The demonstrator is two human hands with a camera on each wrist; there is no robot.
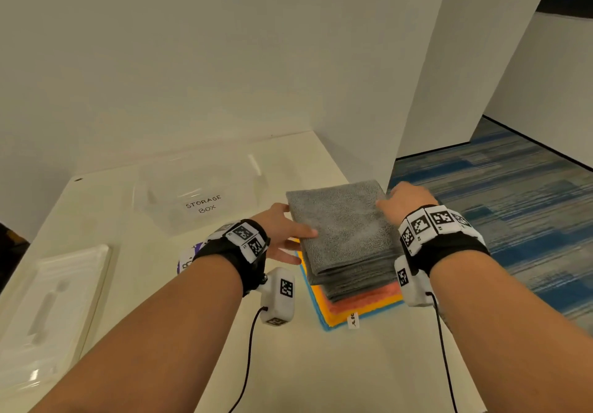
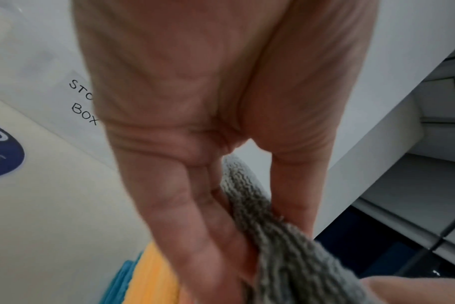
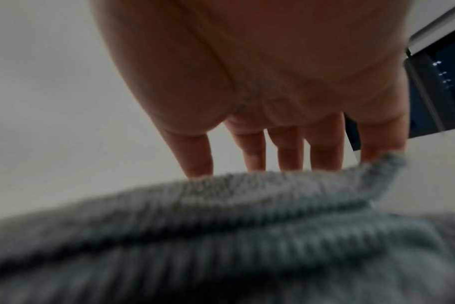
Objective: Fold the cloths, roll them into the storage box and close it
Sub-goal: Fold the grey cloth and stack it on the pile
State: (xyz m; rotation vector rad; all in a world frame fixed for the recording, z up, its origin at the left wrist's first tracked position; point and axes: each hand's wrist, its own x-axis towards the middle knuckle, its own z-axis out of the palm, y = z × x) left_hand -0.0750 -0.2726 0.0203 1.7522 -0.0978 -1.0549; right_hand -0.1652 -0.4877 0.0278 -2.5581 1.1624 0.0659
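A folded grey cloth (image 1: 340,229) lies on top of a stack with a coral cloth (image 1: 362,300), a yellow cloth (image 1: 316,297) and a blue cloth (image 1: 321,324) showing beneath. My left hand (image 1: 305,246) pinches its left edge, thumb on top and fingers underneath. The left wrist view shows that pinch (image 2: 249,222) on the grey cloth (image 2: 286,257). My right hand (image 1: 402,199) is at the cloth's far right corner. Its fingers (image 3: 286,152) are straight and their tips are hidden behind a raised fold of the grey cloth (image 3: 221,236).
A clear box (image 1: 199,194) labelled "STORAGE BOX" stands open behind my left hand. Its clear lid (image 1: 48,300) lies flat at the table's left. The stack sits near the white table's (image 1: 321,364) right edge, with blue carpet (image 1: 513,204) beyond. White walls close the back.
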